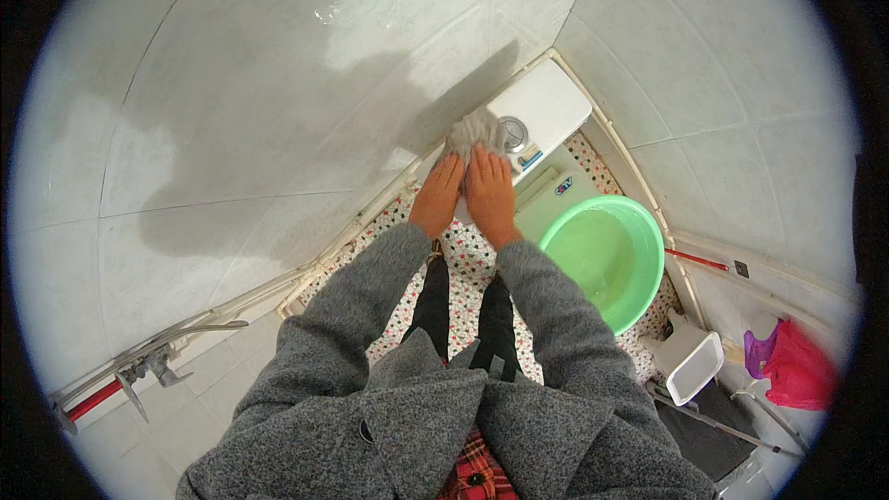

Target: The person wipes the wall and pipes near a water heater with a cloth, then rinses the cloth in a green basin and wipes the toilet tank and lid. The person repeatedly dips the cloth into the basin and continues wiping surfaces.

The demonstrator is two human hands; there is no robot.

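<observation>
Both arms reach forward in grey sleeves to a crumpled grey cloth, bunched on the near left end of a white cistern lid. My left hand and my right hand lie side by side, their fingers close together and pressed onto the cloth's near edge. My thumbs and the cloth's underside are hidden. Just right of the cloth, a round metal flush button is set in the lid. Beside it lies a small blue-and-white item, too small to name.
A light green basin with cloudy water stands right of my right forearm. Tiled walls meet behind the cistern. A white bin, a pink bag and a stick are at lower right; a tap is at lower left. The floor is speckled.
</observation>
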